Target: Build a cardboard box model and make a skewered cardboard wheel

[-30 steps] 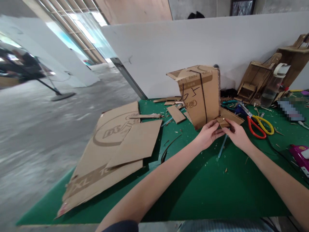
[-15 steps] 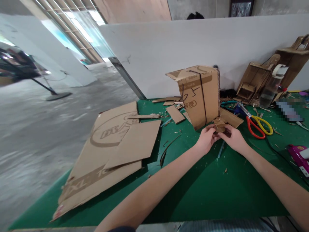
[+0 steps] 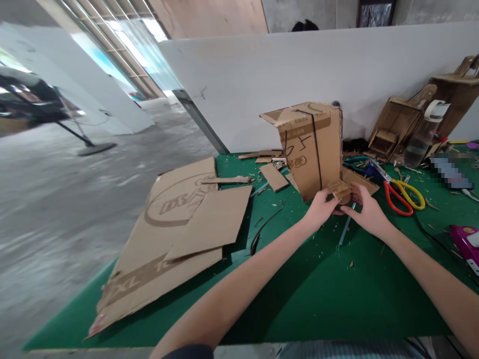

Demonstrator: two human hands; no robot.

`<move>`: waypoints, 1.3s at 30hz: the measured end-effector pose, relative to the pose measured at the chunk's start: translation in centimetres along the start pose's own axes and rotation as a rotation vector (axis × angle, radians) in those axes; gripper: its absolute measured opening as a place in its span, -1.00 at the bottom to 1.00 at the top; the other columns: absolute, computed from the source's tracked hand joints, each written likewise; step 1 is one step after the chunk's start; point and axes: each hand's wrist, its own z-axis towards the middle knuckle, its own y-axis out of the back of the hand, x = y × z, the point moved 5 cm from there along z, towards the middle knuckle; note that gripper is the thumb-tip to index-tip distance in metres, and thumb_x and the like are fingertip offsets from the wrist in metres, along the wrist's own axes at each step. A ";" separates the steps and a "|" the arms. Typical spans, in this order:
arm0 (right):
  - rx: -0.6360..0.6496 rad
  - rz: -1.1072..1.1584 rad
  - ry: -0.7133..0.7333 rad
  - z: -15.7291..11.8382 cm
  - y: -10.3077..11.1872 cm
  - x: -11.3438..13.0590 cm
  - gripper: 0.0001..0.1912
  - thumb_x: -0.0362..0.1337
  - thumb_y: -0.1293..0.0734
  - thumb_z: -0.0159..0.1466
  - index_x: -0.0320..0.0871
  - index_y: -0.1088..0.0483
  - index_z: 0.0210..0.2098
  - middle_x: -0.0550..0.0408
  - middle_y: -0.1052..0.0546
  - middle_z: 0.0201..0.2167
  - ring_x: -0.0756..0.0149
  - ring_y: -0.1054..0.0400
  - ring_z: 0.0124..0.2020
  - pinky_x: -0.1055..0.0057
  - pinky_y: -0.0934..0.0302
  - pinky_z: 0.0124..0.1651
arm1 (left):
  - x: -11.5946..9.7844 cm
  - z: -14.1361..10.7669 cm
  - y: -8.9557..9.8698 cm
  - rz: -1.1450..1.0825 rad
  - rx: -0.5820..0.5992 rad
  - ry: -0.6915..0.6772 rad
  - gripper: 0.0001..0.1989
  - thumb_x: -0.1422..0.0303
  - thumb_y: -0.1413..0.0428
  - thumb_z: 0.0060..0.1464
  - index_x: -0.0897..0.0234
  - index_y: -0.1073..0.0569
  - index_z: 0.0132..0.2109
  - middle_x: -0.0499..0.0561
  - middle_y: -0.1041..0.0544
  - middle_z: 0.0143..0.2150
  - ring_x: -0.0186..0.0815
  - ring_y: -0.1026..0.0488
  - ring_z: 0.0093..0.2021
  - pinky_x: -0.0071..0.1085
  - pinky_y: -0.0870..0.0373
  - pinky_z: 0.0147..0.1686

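Note:
A small folded cardboard piece (image 3: 340,190) is held between both hands at the lower right corner of a standing cardboard box (image 3: 312,154). My left hand (image 3: 321,208) pinches its left side, thumb and fingers closed on it. My right hand (image 3: 361,205) grips the right side, fingers bent round its edge. The box has black lines and marks on its face. Behind my right hand a flat cardboard strip (image 3: 362,180) lies against the box's foot. A thin blue strip (image 3: 347,224) lies below the hands on the green table (image 3: 322,299).
Large flat cardboard sheets (image 3: 179,214) cover the table's left. Cardboard scraps (image 3: 274,177) lie left of the box. To the right are scissors (image 3: 404,194), a clear bottle (image 3: 424,134), a phone (image 3: 451,172), a purple tool (image 3: 466,244) and cardboard models (image 3: 392,124). A white partition (image 3: 232,89) stands behind.
The view has shifted slightly. The small piece is turned a little between my hands, and my right hand's fingers have lifted and spread somewhat along its side.

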 end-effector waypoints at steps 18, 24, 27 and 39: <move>0.053 -1.088 -0.604 0.3 10.2 -5.3 -0.53 -0.28 -0.22 0.21 -0.40 -0.17 0.08 -0.39 -0.38 -0.07 -0.19 -0.45 -0.10 0.18 -0.27 -0.19 | -4.3 -0.3 -0.3 -0.146 0.053 -0.133 -0.63 0.33 -0.30 -0.07 0.40 -0.50 -0.10 0.22 -0.57 -0.07 -0.14 -0.57 -0.14 -0.27 -0.60 -0.29; -0.163 -1.067 -0.513 0.4 11.3 -4.2 -0.48 -0.14 -0.20 0.26 -0.33 -0.17 0.13 -0.33 -0.42 -0.09 -0.11 -0.45 -0.16 0.20 -0.26 -0.26 | -5.1 -0.8 -0.6 -0.362 0.250 -0.100 -0.53 0.43 -0.22 -0.12 0.27 -0.46 0.02 0.18 -0.46 0.16 -0.03 -0.41 0.13 -0.16 -0.52 -0.09; -0.243 -1.019 -0.439 0.4 11.6 -4.0 -0.39 -0.11 -0.22 0.26 -0.35 -0.14 0.19 -0.35 -0.43 -0.07 -0.12 -0.43 -0.13 0.19 -0.27 -0.25 | -5.1 -0.9 -0.7 -0.361 0.273 -0.080 -0.59 0.30 -0.15 -0.04 0.25 -0.45 0.01 0.17 -0.40 0.21 0.00 -0.37 0.16 -0.22 -0.50 -0.17; -0.350 0.174 -0.212 1.2 8.1 -3.8 -0.42 0.07 -0.38 0.10 -0.05 -0.16 -0.02 0.06 -0.48 -0.23 0.19 -0.46 -0.20 0.16 -0.42 -0.14 | -7.0 -1.0 0.4 0.320 0.022 -0.253 -0.88 0.33 -0.16 0.09 0.28 -0.46 -0.22 0.14 -0.29 0.23 -0.13 -0.32 0.14 -0.27 -0.36 0.04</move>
